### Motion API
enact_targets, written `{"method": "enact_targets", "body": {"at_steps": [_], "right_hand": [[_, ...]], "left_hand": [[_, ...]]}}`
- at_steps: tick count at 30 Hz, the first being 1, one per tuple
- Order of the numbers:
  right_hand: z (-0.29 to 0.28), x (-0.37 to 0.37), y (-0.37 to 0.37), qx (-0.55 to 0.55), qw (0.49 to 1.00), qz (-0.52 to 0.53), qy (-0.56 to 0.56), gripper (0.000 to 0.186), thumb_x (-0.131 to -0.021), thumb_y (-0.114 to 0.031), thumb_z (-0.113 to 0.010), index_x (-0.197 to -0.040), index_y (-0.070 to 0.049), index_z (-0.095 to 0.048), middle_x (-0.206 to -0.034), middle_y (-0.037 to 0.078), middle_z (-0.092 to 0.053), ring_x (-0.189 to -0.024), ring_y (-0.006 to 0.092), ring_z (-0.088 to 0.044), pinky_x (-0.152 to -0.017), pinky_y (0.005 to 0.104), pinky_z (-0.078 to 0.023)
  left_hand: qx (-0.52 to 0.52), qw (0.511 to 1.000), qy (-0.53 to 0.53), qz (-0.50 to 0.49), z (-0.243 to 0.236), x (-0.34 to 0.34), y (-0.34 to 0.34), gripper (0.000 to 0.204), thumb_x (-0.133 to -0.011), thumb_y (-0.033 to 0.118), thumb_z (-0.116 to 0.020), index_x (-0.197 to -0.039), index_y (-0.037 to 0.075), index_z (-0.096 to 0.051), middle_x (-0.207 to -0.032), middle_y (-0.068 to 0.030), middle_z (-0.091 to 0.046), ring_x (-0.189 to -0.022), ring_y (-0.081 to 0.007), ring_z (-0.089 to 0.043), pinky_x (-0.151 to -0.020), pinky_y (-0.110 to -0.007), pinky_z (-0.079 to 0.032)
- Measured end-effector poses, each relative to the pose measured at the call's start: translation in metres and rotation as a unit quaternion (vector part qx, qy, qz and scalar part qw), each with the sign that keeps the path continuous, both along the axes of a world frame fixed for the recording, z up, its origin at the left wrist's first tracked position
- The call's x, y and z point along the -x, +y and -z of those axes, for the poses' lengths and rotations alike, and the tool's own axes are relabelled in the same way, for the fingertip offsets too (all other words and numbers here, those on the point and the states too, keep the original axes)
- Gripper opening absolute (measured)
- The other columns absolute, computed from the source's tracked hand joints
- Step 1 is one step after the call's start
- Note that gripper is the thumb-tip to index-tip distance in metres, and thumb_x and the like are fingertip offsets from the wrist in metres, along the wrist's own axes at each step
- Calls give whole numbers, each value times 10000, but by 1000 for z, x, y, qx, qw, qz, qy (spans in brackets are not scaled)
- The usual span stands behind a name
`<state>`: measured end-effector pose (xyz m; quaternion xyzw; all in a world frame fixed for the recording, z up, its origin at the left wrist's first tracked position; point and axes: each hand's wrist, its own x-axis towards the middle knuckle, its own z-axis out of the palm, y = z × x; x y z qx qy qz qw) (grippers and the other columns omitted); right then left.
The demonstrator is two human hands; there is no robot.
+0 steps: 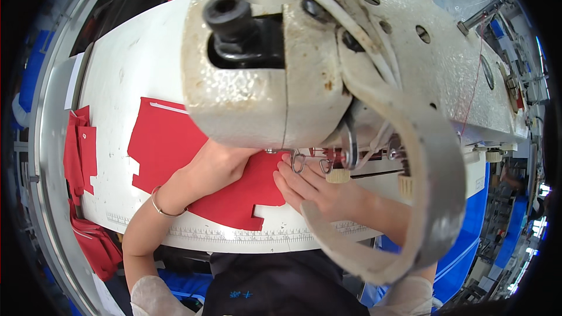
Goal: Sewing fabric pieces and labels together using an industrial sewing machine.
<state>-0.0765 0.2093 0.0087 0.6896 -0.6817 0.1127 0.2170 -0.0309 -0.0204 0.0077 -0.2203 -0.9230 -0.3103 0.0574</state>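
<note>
A red fabric piece (pixel 234 206) with notched edges lies on the white sewing table under the head of a sewing machine (pixel 234 105). My left hand (pixel 218 167) is on the cloth, its fingers bent and closed on it, with the tips partly hidden under the machine head. A thin bracelet (pixel 157 202) circles that wrist. To the right, my right hand (pixel 316 190) rests at the fabric's edge close to the needle area, fingers stretched out and lying flat. Wire thread guides and the machine partly cover these fingers. The needle itself is hard to make out.
More red fabric pieces (pixel 79 152) lie at the table's left edge, and a red bundle (pixel 96 243) hangs below them. A ruler strip (pixel 205 234) runs along the near edge. The machine's curved grey guard (pixel 436 199) arches over my right forearm. Blue bins (pixel 468 240) stand at the right.
</note>
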Motion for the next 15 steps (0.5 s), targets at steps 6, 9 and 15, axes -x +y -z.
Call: {"method": "enact_targets", "body": {"at_steps": [6,9,15], "right_hand": [[15,-8,8,-83,994,2,75,334,-745,-164,-552,-995,43,-633,-1011,187,-635,-844,247,-627,-720,303,-504],[17,-8,6,-69,994,0,85,335,-745,-165,-551,-998,40,-631,-1007,186,-634,-845,254,-626,-717,311,-506],[20,-11,6,-69,996,13,55,320,-743,-168,-567,-986,29,-633,-1004,180,-633,-836,248,-625,-697,305,-493]], "left_hand": [[81,995,35,44,0,-4,-1,447,-591,-84,-612,-1016,36,-678,-981,-134,-658,-924,-314,-621,-815,-398,-500],[80,995,49,38,1,-5,-1,449,-587,-83,-615,-1014,40,-681,-998,-126,-661,-928,-306,-626,-822,-392,-500],[97,993,44,59,1,-4,-6,423,-602,-67,-631,-1006,44,-686,-984,-122,-662,-919,-302,-627,-816,-394,-503]]}}
